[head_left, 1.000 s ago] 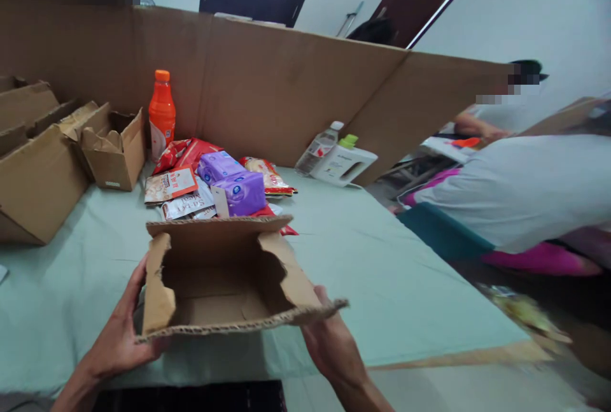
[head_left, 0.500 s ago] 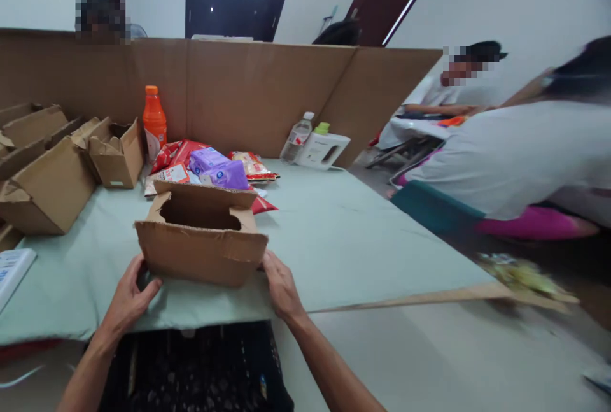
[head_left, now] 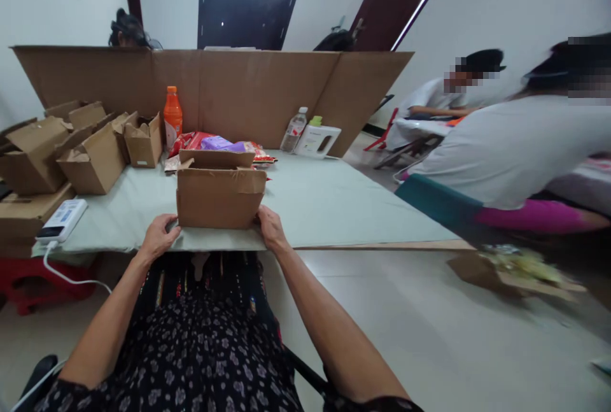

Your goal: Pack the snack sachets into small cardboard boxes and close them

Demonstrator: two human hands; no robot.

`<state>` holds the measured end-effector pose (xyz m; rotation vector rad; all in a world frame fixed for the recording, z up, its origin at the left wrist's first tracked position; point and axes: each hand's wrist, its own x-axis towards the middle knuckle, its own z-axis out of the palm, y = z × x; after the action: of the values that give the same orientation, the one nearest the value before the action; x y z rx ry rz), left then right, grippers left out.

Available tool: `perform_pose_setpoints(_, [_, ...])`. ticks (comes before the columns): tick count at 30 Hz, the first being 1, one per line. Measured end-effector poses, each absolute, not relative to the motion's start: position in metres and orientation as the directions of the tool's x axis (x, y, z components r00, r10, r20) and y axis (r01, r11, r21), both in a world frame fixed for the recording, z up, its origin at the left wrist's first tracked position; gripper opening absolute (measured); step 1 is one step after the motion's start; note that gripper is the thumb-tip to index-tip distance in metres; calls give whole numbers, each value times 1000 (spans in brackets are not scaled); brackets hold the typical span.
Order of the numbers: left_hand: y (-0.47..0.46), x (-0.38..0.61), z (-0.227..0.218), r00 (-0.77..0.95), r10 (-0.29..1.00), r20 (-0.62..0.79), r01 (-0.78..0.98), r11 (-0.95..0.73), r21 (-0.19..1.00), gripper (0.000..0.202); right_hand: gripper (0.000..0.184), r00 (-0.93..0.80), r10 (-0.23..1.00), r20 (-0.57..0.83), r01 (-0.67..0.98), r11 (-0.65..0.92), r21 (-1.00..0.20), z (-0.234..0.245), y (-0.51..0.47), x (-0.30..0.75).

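A small open cardboard box (head_left: 217, 198) stands upright near the front edge of the pale green table (head_left: 334, 202). My left hand (head_left: 157, 237) rests against its lower left corner, fingers curled on the box's side. My right hand (head_left: 270, 228) presses its lower right corner. Both hands hold the box between them. Behind it lie purple packs (head_left: 219, 142) and red snack packets (head_left: 188, 141), partly hidden by the box's flaps.
Several empty cardboard boxes (head_left: 90, 157) sit at the left. An orange bottle (head_left: 172, 116), a clear bottle (head_left: 293, 130) and a white jug (head_left: 317, 140) stand by the cardboard screen (head_left: 267, 90). A power bank (head_left: 62, 221) lies front left. A person in white (head_left: 515, 151) leans in at right.
The box went from tilted up with its inside facing me to standing on the table. My hands slid down to its lower corners. The camera pulled back and up.
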<state>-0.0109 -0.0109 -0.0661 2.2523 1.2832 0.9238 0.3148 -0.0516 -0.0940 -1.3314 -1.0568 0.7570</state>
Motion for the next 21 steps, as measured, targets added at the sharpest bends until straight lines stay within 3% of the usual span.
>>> perform_pose_setpoints(13, [-78,-14,-100,442,717,540,797,-589,130,36,36,313,910,271,225,206,-952,-118,-51,317])
perform_pose_setpoints(21, [-74,-18,-103,492,695,524,816,-578,0,38,36,271,909,316,321,224,-920,-128,-42,322])
